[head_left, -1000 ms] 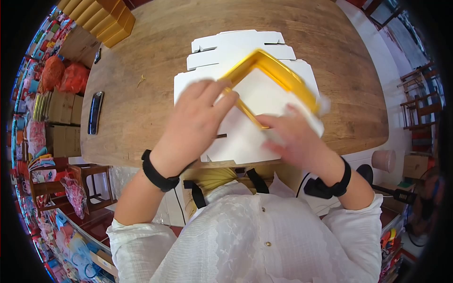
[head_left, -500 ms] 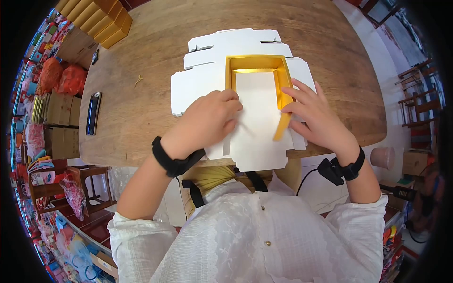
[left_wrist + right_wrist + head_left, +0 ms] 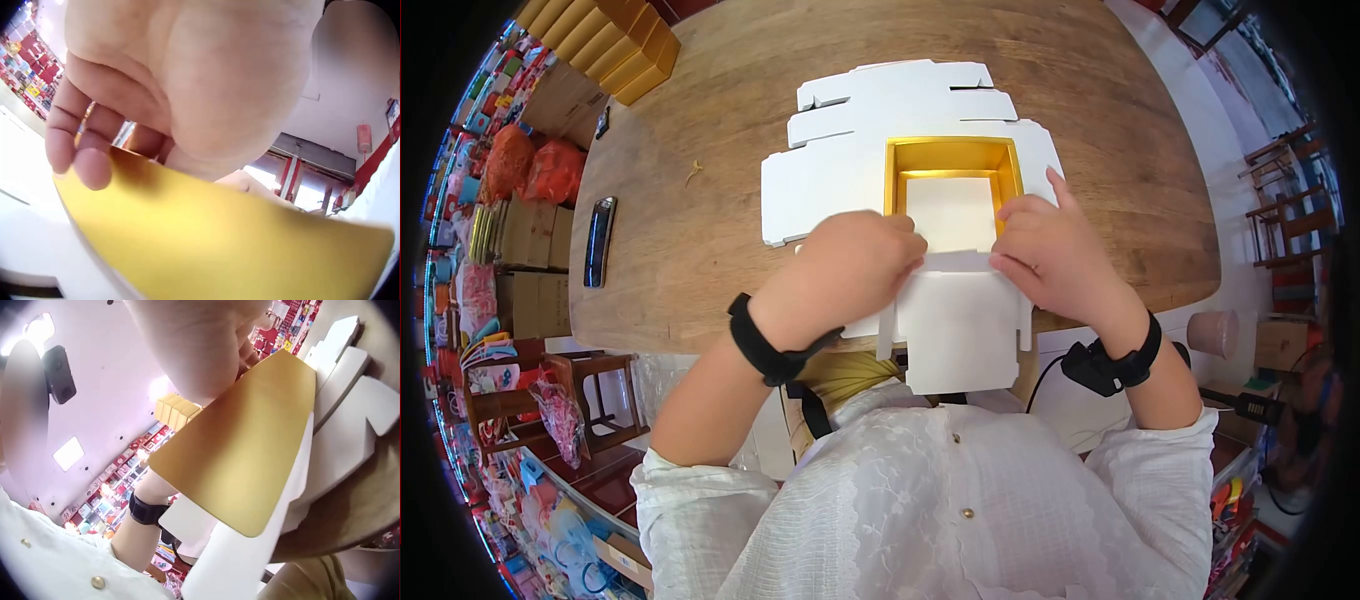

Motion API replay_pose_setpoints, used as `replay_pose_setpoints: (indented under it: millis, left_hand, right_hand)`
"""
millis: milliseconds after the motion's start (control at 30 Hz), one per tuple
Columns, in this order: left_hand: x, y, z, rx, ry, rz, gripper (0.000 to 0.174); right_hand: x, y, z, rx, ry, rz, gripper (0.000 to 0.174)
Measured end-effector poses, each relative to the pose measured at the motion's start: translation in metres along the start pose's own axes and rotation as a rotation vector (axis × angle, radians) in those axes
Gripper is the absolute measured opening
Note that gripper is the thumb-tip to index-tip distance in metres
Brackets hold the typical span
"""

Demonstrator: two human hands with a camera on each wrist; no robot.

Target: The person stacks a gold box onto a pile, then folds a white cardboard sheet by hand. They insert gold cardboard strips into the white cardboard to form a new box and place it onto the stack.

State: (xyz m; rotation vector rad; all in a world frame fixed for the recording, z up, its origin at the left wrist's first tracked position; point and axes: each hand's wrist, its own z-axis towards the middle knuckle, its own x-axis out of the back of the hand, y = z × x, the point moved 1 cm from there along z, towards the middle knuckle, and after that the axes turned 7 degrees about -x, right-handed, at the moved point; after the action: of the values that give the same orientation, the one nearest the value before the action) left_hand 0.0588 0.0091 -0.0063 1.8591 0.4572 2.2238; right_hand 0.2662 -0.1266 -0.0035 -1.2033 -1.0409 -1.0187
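A partly folded cardboard box point(image 3: 950, 156), gold with a white bottom, lies on flat white box blanks point(image 3: 820, 185) at the table's near edge. Its far and side walls stand up; a wide white flap point(image 3: 962, 335) at the near end hangs towards the person. My left hand point(image 3: 850, 262) grips the near left corner with curled fingers. In the left wrist view the fingertips hook over the top of a gold side wall point(image 3: 231, 234). The right hand point(image 3: 1065, 250) pinches the near right corner, beside the outer gold wall point(image 3: 244, 437) in the right wrist view.
A phone point(image 3: 600, 240) lies on the wooden table point(image 3: 700, 240) at the left, with a small yellow scrap point(image 3: 694, 170) near it. Gold boxes point(image 3: 625, 65) are stacked at the far left corner. Wooden stools point(image 3: 595, 390) and crowded shelves stand left of the table.
The box, tilted and turned in the hands a second ago, now sits squarely on the blanks. Its near end has folded up between the hands, and the white flap has swung towards the person.
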Motion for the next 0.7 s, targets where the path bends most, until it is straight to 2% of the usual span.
replay_pose_setpoints:
  millis: [133, 200, 233, 300, 367, 433, 467, 533, 567, 633, 700]
  left_hand:
    - [-0.015, 0.011, 0.003, 0.031, -0.019, 0.116, 0.004]
    - [-0.015, 0.011, 0.002, 0.045, -0.029, 0.12, 0.005]
    - [-0.014, 0.011, 0.002, 0.06, -0.038, 0.125, 0.006]
    - [-0.013, 0.011, 0.002, 0.075, -0.068, 0.116, 0.003]
    - [-0.01, 0.011, 0.002, 0.082, -0.099, 0.107, 0.004]
    - [-0.003, 0.006, -0.002, 0.055, -0.057, -0.138, 0.013]
    - [0.002, 0.004, -0.006, 0.057, -0.057, -0.137, 0.013]
    - [0.01, 0.0, -0.013, 0.075, -0.028, -0.476, 0.019]
    - [0.006, 0.0, -0.014, 0.078, -0.031, -0.479, 0.019]
    - [-0.001, -0.001, -0.014, -0.021, 0.004, -0.143, 0.021]
    - [-0.002, 0.003, -0.014, 0.018, -0.011, -0.052, 0.02]
  right_hand:
    - [-0.007, 0.005, -0.005, -0.011, -0.014, 0.015, 0.005]
    - [-0.001, 0.02, -0.01, 0.029, -0.037, 0.351, 0.002]
    - [0.001, 0.019, -0.012, 0.029, -0.039, 0.35, 0.002]
    - [0.004, 0.014, -0.016, -0.022, 0.067, -0.015, 0.004]
    - [0.001, 0.012, -0.013, 0.014, 0.077, -0.046, 0.007]
    - [-0.006, 0.012, -0.008, 0.06, 0.089, -0.078, 0.009]
    - [-0.012, 0.013, -0.007, 0.055, 0.084, -0.087, 0.011]
    - [-0.019, 0.013, -0.006, 0.048, 0.078, -0.091, 0.014]
    - [-0.02, 0.014, -0.007, 0.054, 0.1, -0.088, 0.013]
    - [-0.017, 0.011, -0.006, 0.066, 0.125, -0.085, 0.013]
    - [-0.012, 0.002, -0.008, 0.119, 0.081, -0.063, 0.014]
